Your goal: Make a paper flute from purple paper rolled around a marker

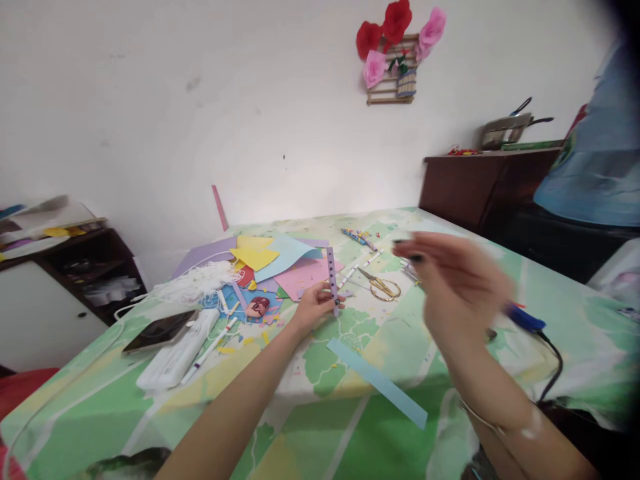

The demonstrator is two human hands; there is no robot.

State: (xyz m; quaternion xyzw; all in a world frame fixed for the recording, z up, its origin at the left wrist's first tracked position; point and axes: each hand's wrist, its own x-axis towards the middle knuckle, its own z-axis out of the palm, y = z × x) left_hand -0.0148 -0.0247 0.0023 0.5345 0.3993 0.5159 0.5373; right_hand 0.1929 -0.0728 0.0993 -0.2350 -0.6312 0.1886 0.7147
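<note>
My left hand (314,308) is closed on a purple paper strip (331,270) with a row of dark dots along it. The strip stands nearly upright between my fingers, above the table. My right hand (463,287) is raised over the right side of the table and smeared by motion. Its dark-nailed fingertips point left, and whether anything is between them cannot be made out. Gold-handled scissors (384,288) lie between the two hands, next to white markers (349,275). In front of my hands a light blue paper strip (380,381) lies flat and slanted.
Coloured paper sheets (305,277), a heap of white cord (193,283), a phone (159,331) and a white case (177,353) cover the left side. A blue-handled corded tool (525,319) lies at the right. A water bottle (595,153) stands beyond the table's right edge.
</note>
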